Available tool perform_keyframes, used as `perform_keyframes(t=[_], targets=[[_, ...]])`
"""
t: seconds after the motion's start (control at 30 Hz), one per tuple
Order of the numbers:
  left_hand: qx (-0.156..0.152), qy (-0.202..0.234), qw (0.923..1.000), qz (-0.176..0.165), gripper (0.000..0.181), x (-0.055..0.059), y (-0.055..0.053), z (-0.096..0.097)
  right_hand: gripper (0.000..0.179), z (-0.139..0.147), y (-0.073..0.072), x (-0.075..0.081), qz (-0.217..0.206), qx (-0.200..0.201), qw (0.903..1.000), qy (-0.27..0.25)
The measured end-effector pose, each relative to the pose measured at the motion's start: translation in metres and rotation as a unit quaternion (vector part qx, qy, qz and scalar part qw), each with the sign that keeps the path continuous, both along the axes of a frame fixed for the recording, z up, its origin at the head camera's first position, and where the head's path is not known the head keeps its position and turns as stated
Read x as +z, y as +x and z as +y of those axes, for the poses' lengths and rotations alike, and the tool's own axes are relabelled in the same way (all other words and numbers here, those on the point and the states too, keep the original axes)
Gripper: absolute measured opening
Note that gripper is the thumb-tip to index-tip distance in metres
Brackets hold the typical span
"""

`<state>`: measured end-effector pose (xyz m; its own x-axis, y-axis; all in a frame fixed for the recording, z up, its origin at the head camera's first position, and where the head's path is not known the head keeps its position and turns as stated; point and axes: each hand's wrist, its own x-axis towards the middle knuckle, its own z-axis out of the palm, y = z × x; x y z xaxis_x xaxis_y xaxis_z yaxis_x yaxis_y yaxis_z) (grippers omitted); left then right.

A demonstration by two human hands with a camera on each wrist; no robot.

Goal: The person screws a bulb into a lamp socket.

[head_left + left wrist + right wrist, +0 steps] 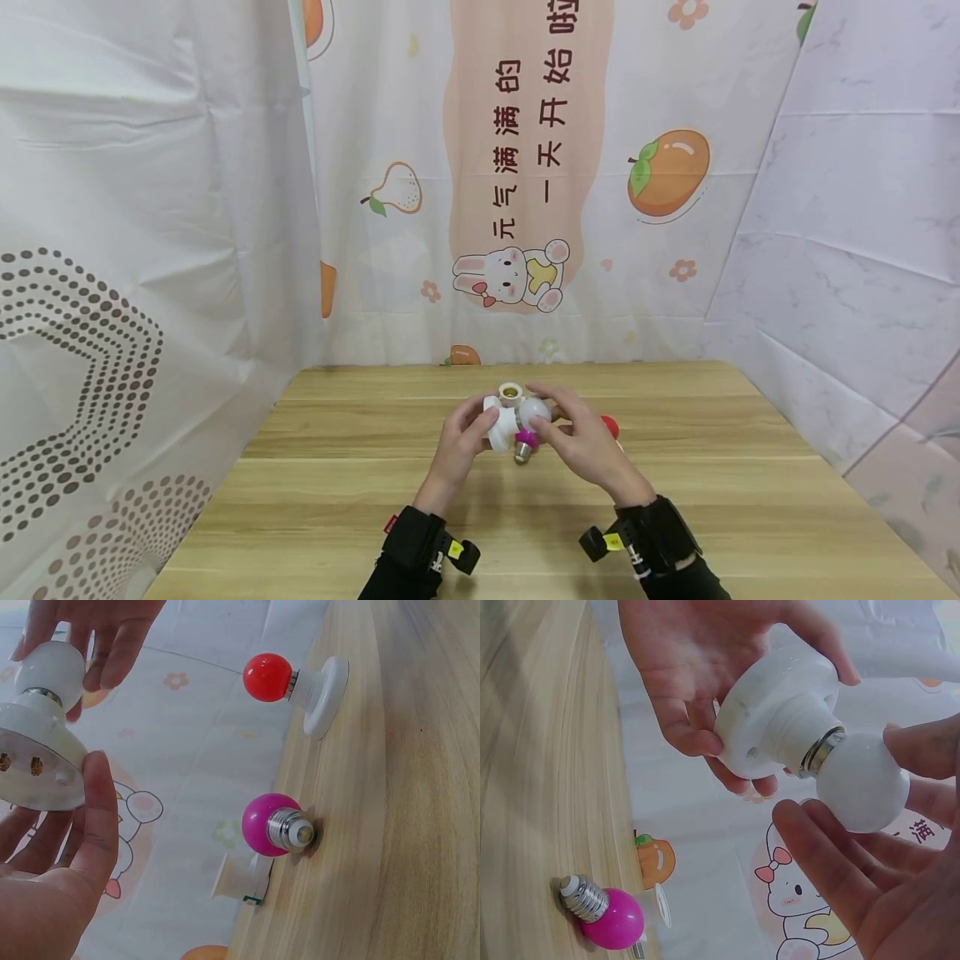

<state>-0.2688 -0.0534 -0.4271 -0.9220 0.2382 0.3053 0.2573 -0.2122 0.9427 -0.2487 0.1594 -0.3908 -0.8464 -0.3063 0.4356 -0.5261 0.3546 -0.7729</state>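
Observation:
Above the table my left hand (457, 442) grips a white lamp holder (780, 716) by its round base, thumb and fingers around the rim. My right hand (592, 450) holds a white round bulb (864, 784) between thumb and fingers. The bulb's metal screw cap sits in the mouth of the holder, with a band of metal thread showing. In the left wrist view, the holder's hollow underside with brass contacts faces the camera. Below the hands a magenta bulb (615, 921) lies on the table, its metal cap pointing toward me.
Behind the hands another white lamp holder (511, 390) stands on the wooden table (345, 500), its socket showing no bulb. To the right, a red bulb (266, 676) sits in a third holder (330, 697). A printed curtain (390, 275) hangs behind the table.

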Motion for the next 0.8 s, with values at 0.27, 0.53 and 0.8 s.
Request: perform_keyframes(t=[0.27, 0.53, 0.8], targets=[[0.004, -0.003, 1.0, 0.006, 0.047, -0.0014, -0.0014, -0.0005, 0.035, 0.0003, -0.003, -0.0032, 0.058, 0.017, 0.9982, -0.004], [0.011, -0.007, 0.9999, 0.005, 0.049, -0.0012, -0.0013, -0.0015, 0.061, 0.0046, -0.004, -0.0029, 0.085, 0.061, 0.9941, 0.029], [0.015, -0.011, 0.9998, 0.003, 0.049, -0.0001, -0.0004, -0.0017, 0.057, 0.0051, -0.0057, -0.0051, 0.123, 0.065, 0.9892, 0.045]])
